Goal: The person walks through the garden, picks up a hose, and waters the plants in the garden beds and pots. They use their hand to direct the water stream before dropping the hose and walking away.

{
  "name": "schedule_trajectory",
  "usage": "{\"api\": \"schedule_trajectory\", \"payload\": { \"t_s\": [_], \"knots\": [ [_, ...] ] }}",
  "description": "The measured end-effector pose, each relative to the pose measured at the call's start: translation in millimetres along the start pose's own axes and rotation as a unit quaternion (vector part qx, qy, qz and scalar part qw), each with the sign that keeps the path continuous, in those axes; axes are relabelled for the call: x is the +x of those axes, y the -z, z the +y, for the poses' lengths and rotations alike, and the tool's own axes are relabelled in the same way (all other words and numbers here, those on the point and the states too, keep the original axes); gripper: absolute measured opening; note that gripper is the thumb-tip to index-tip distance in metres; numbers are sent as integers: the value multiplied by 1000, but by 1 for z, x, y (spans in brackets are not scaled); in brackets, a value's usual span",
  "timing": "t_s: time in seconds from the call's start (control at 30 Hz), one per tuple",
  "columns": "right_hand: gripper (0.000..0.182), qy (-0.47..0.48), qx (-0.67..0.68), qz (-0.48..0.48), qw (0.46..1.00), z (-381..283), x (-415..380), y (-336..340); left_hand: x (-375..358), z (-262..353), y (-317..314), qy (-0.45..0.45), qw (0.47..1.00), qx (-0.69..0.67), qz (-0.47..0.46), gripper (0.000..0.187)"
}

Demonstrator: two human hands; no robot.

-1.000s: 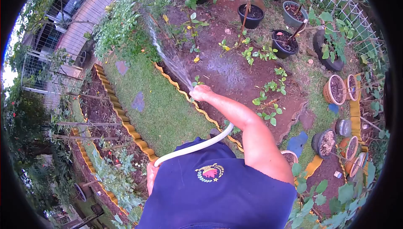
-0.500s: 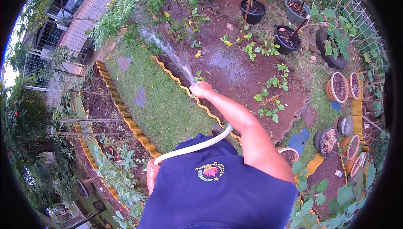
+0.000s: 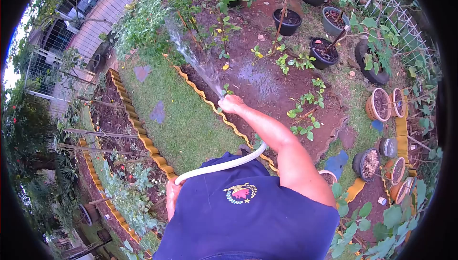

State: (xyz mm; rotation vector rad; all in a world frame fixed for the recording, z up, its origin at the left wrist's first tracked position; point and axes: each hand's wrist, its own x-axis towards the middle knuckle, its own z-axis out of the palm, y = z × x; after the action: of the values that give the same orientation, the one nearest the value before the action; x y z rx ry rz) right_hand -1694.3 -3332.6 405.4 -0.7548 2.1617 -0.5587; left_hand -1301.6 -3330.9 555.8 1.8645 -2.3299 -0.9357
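Observation:
My right hand (image 3: 231,103) is stretched out over the garden bed, fingers closed around the end of a hose, which the hand mostly hides. From it a spray of water (image 3: 198,64) fans out toward the far left, onto leafy green plants (image 3: 143,26). The pale hose (image 3: 224,165) curves across the front of my dark blue shirt (image 3: 229,226). At my left side, my left hand (image 3: 172,194) is closed on the hose; part of that hand is hidden by the shirt.
Wavy yellow edging (image 3: 210,100) separates the grass strip (image 3: 176,117) from the wet soil bed (image 3: 267,102). Black pots (image 3: 324,52), terracotta pots (image 3: 378,103) and a tyre (image 3: 372,62) stand to the right. A wire fence (image 3: 405,26) runs behind them. Rose bushes (image 3: 131,193) grow at left.
The spray keeps flowing toward the same plants. The view has shifted slightly, and my right hand appears a little lower and further right. Both hands keep their hold on the hose.

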Motion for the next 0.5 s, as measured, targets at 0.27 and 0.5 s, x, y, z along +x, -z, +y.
{"api": "schedule_trajectory", "payload": {
  "t_s": [0.27, 0.5],
  "knots": [
    [48, -35, -25, 11, 999, -14, -29, 12, 10, -84, -9, 41, 994, -62, -80, 29],
    [53, -27, -59, 53, 996, -15, -51, 26, 0, -118, -17, -31, 994, -32, -96, 25]
  ]
}}
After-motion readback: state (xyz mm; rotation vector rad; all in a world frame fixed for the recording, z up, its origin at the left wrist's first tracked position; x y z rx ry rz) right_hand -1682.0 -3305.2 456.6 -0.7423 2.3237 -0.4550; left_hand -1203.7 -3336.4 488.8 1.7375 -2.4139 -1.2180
